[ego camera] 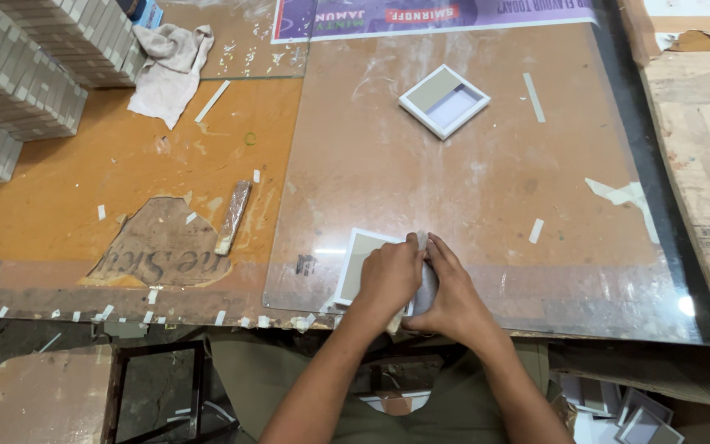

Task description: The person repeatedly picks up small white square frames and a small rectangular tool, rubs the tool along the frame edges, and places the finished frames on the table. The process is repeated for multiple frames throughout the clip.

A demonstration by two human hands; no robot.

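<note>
White square frame [361,256] under both hands [421,284], near table edge [207,316]

A second white square frame [444,100] lies face up on the glass sheet [486,189], well apart from the near edge. Loose tape strips on the glass: one beside that frame [533,97], one lower right [536,230], plus a crumpled piece [622,196]. Crumpled grey cloth [170,70] on the orange board [84,181], with a pale strip [212,100] just beside it. Stacks of small frames [26,66] at far left. Narrow wrapped stick, possibly a sanding bar [233,216], beside a torn patch [162,247]. Purple banner [429,16] along the top. Cardboard [700,148] at right.
</note>
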